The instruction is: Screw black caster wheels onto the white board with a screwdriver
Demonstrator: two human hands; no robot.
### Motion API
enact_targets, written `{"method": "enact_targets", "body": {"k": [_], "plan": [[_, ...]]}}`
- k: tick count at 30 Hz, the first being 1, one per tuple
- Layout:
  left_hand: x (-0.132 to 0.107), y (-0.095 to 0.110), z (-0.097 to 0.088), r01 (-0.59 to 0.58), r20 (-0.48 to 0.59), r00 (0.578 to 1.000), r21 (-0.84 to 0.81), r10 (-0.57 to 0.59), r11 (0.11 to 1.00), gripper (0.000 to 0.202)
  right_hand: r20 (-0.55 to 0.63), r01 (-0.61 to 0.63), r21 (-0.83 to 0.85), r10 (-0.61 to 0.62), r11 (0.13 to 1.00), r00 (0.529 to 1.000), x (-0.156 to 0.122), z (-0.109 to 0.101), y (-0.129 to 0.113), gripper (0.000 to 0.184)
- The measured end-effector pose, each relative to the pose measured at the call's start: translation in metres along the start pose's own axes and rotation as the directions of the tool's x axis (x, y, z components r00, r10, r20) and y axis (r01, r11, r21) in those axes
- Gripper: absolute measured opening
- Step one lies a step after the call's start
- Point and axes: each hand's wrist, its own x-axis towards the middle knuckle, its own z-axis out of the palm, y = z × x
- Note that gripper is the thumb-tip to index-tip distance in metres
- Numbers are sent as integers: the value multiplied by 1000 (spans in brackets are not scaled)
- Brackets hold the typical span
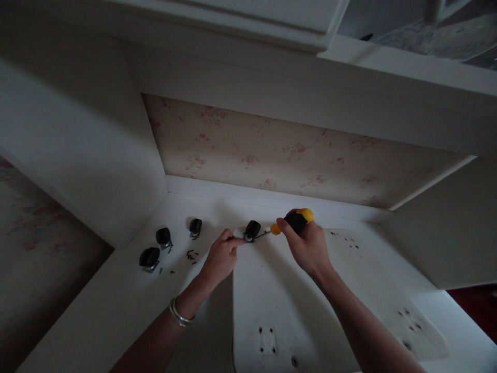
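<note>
In my right hand (308, 246) is a yellow-and-black screwdriver (297, 221), its thin shaft slanting left and down to the metal base of a black caster wheel (253, 228). That caster stands on the far left corner of a white board (264, 290). My left hand (222, 255) is closed, with thumb and index finger at the left side of the caster's base. Whether a screw sits under the screwdriver's tip is too small to tell. A silver bracelet circles my left wrist.
Three loose casters, one of them a black caster (149, 257), lie on the white surface to the left. Several small dark screws (191, 255) are scattered beside them. Groups of screw holes (267, 340) mark the board. A white cabinet edge (248, 39) overhangs from above.
</note>
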Motion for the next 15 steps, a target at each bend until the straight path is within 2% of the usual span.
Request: {"method": "enact_targets", "body": {"k": [8,15], "plan": [[1,2,0,5,-3,1000,-7,-5,1000,43,2,16,-24,-16,1000,1000,-3,-1,-5,34],[-2,2,-3,-30,-31,999,41,31,999,38,-12,34,-11,-34,999,999,-3,-1,0,36]]}}
